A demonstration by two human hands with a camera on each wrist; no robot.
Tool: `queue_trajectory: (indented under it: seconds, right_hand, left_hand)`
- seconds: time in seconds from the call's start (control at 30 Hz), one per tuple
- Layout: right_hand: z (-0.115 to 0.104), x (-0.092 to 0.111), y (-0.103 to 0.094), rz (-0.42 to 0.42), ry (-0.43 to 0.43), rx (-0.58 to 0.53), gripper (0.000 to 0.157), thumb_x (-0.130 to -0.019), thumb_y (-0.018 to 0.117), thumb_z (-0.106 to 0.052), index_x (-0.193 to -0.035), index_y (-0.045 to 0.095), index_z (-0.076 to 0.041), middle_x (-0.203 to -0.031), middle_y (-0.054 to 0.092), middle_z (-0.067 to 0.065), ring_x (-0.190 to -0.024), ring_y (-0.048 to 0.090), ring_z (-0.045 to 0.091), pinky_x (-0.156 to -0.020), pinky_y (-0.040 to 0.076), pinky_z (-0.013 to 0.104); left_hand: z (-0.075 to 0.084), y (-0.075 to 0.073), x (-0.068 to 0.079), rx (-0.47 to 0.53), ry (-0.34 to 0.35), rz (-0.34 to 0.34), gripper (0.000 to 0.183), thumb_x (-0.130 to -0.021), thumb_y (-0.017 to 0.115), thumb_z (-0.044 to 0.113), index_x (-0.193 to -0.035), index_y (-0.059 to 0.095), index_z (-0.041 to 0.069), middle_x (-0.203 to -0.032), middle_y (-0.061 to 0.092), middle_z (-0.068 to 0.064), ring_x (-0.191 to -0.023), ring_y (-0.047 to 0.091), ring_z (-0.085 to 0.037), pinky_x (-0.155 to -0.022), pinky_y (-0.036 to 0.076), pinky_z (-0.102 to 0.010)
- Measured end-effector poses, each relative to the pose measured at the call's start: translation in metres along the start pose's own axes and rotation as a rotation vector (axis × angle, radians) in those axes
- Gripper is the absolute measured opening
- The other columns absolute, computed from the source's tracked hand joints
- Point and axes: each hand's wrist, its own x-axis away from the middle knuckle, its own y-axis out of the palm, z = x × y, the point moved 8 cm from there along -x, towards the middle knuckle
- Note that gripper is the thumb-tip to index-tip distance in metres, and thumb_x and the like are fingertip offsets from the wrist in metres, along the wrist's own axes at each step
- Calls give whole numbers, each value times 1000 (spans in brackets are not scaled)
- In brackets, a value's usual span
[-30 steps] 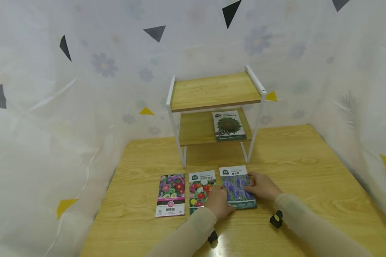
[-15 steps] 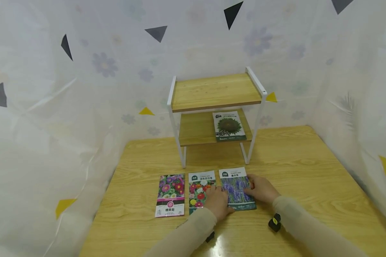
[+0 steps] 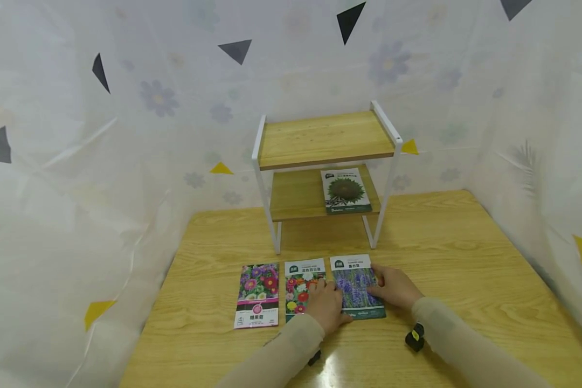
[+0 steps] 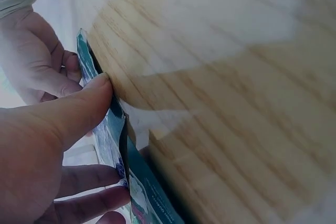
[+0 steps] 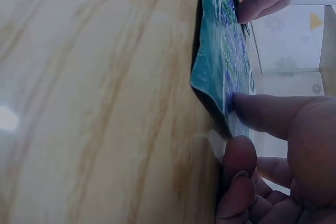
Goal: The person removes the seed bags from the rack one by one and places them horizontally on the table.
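A lavender seed packet (image 3: 353, 288) lies face up at the right end of a row on the table. My right hand (image 3: 396, 286) holds its right edge, thumb on the printed face and fingers curled at the side, as the right wrist view shows. My left hand (image 3: 325, 307) touches the same packet's lower left corner, its thumb on the bottom edge and its fairly straight fingers along the left edge. Partly beneath that hand is a packet with mixed red and white flowers (image 3: 295, 285). A pink and purple flower packet (image 3: 257, 295) lies farther left, untouched.
Behind the row stands a two-tier wooden shelf (image 3: 327, 137) with white metal legs. A sunflower seed packet (image 3: 346, 191) lies on its lower board, toward the right. Flower-patterned sheeting (image 3: 291, 81) hangs around the wooden table (image 3: 465, 242).
The lavender packet has slid slightly toward me and now sits straighter, about level with the middle packet. Both hands have shifted a little with it. The other packets stay put.
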Motion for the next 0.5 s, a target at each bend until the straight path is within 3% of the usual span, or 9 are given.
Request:
queue_trajectory:
  seconds: [0.5]
  right_hand:
    - [1, 2, 1, 0, 25, 3, 70, -79, 72, -32, -135, 42, -2, -64, 48, -1, -50, 41, 12, -48, 34, 28]
  left_hand:
    - [-2, -1, 3, 19, -17, 37, 60, -69, 58, 70, -105, 64, 22, -109, 57, 5, -92, 44, -19, -71, 32, -36]
